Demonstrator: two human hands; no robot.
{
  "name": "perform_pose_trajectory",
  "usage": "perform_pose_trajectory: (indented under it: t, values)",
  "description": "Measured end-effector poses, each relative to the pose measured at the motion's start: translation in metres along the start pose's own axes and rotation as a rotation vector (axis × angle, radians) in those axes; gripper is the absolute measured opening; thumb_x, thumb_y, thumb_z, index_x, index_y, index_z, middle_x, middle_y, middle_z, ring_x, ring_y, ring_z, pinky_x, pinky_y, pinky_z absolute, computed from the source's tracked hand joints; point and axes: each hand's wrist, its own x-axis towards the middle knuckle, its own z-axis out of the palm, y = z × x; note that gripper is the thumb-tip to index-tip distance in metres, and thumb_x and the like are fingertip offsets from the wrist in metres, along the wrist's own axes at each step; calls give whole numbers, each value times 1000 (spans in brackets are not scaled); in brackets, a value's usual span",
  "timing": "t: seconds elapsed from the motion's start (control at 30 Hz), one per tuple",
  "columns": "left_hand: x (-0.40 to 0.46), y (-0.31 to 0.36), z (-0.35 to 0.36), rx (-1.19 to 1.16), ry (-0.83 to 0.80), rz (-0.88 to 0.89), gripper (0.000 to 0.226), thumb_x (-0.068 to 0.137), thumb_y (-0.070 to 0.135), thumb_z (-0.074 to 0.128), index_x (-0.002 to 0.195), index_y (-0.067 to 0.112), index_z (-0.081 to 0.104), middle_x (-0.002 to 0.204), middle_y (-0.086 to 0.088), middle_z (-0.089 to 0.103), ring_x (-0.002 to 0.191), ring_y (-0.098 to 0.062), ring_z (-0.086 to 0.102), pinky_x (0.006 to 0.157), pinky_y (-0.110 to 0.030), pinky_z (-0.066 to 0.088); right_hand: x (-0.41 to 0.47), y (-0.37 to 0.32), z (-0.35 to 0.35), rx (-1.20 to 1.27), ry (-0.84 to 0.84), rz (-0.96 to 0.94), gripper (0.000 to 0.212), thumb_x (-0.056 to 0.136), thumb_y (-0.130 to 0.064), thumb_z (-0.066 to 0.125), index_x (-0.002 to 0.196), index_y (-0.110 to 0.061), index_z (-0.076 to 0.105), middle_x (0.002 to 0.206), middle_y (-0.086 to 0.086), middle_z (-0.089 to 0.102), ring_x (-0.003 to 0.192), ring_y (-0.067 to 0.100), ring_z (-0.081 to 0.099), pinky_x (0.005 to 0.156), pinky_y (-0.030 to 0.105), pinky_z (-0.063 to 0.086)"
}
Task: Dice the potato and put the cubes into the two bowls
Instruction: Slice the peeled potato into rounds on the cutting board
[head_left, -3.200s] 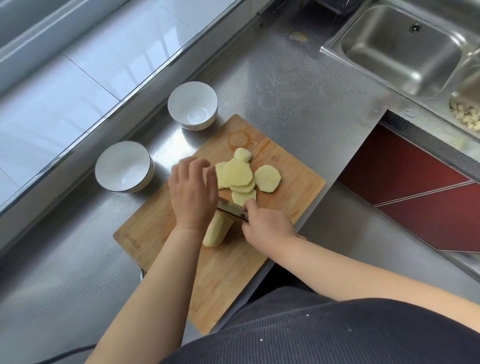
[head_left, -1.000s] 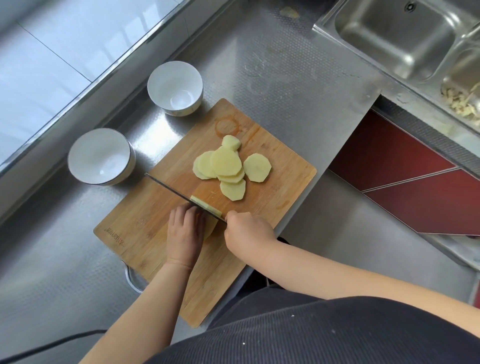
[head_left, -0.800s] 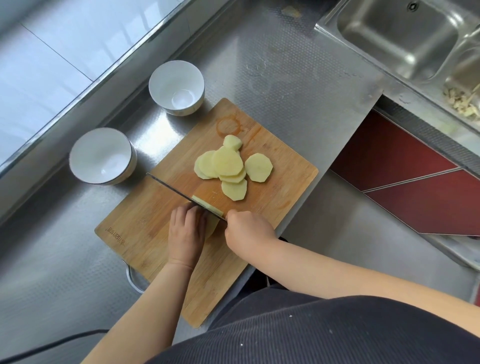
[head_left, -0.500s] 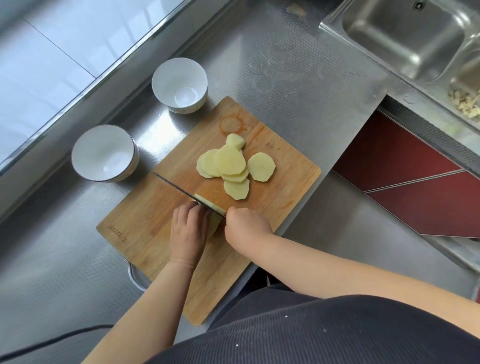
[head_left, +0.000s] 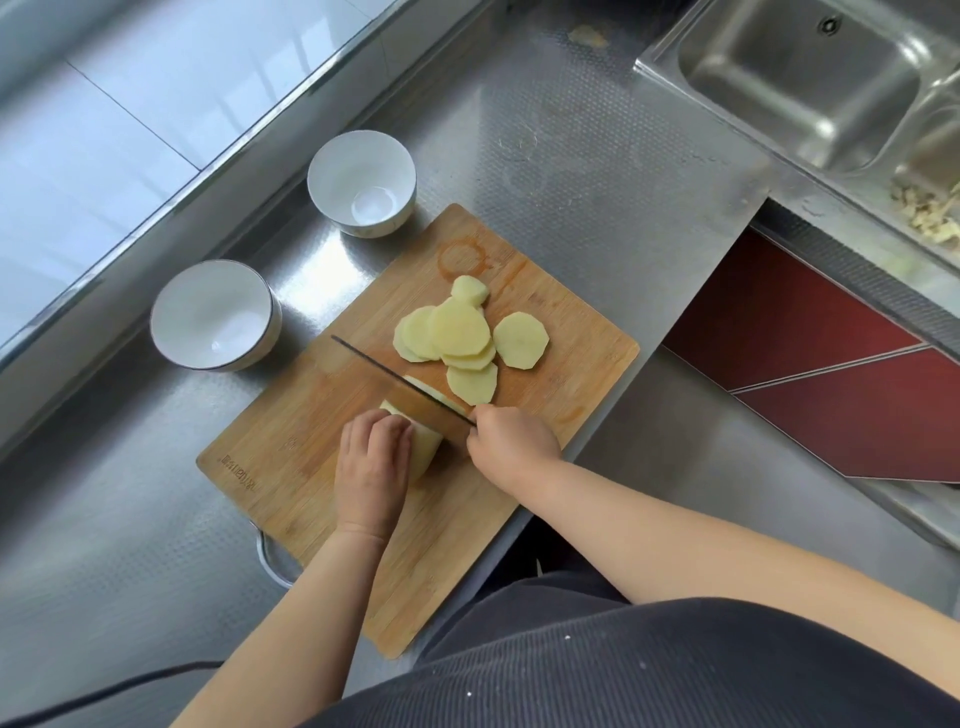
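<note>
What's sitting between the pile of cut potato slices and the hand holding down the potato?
In the head view, the knife blade crosses that stretch, with one fresh slice leaning against its far side. Beyond it, bare cutting board up to the slices. The left hand holds the potato.

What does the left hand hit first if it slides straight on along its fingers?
Likely the knife blade: the left hand grips the potato, fingertips pointing at the blade just beyond them. Past it lie the potato slices.

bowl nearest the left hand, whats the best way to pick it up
Probably by the rim of the near white bowl: it stands upright and empty beside the cutting board, so thumb inside, fingers on the outer wall. Come from above on its near side; the other white bowl lies beyond it, the wall ledge behind.
</note>
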Motion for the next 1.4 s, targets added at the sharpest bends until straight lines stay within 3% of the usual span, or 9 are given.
perform_pose_trajectory:
  t: [0.2,0.3,0.43,0.67,0.93,1.0,1.13,1.2,1.4]
  values:
    - [20,27,-16,63,164,193,16,91,21,58,104,13,52,107,-10,46,97,-28,45,83,-34,39,-6,11,-15,-89,201,-115,32,99,-33,44,125,-14,47,103,5,68,86,31,64,59,33,39]
    - [50,47,-21,103,15,254,7,89,14,65,95,11,65,100,-10,60,92,-29,52,80,-38,45,-6,12,-17,-105,244,-147,34,96,-37,48,122,-15,44,106,2,67,91,28,66,63,34,42]
    - [75,60,-22,154,-308,93,14,94,20,57,96,15,71,95,1,63,85,-16,50,72,-31,48,-8,13,-16,-160,269,-186,33,95,-37,51,119,-16,43,107,2,66,90,27,66,63,34,43]
    - [87,69,-12,87,-466,2,39,101,42,37,109,18,66,106,4,58,94,-8,46,82,-23,39,-11,16,-21,-265,259,-162,33,99,-34,47,124,-15,40,108,7,63,92,26,64,61,34,40]
    - [112,66,-7,289,-677,-28,62,101,53,15,116,17,64,119,-4,57,112,-21,48,94,-35,39,-24,5,-18,-312,227,-265,31,99,-34,47,120,-13,39,107,8,62,92,26,64,60,34,39]
    - [115,66,-12,283,-557,-8,56,101,50,20,120,16,62,122,-4,57,115,-22,48,96,-35,38,-25,5,-18,-282,215,-252,31,99,-35,47,120,-14,40,105,7,63,90,28,65,59,34,40]
    - [96,59,-37,56,143,97,21,97,21,49,97,4,62,97,-13,60,92,-23,49,82,-27,36,-27,4,-20,-71,132,-144,28,99,-34,44,120,-17,43,99,7,67,84,32,64,62,35,47]
    - [77,44,-41,-22,313,77,14,95,13,54,92,1,60,91,-18,57,88,-25,46,81,-25,35,-27,3,-22,40,86,-78,24,99,-32,43,118,-18,42,97,7,68,83,31,62,65,37,50]
    - [7,5,-26,43,6,45,25,92,23,53,92,1,64,97,-17,59,90,-27,51,76,-33,44,-37,-7,-29,45,23,-92,31,99,-24,44,129,-18,43,108,8,65,92,31,61,63,32,40]
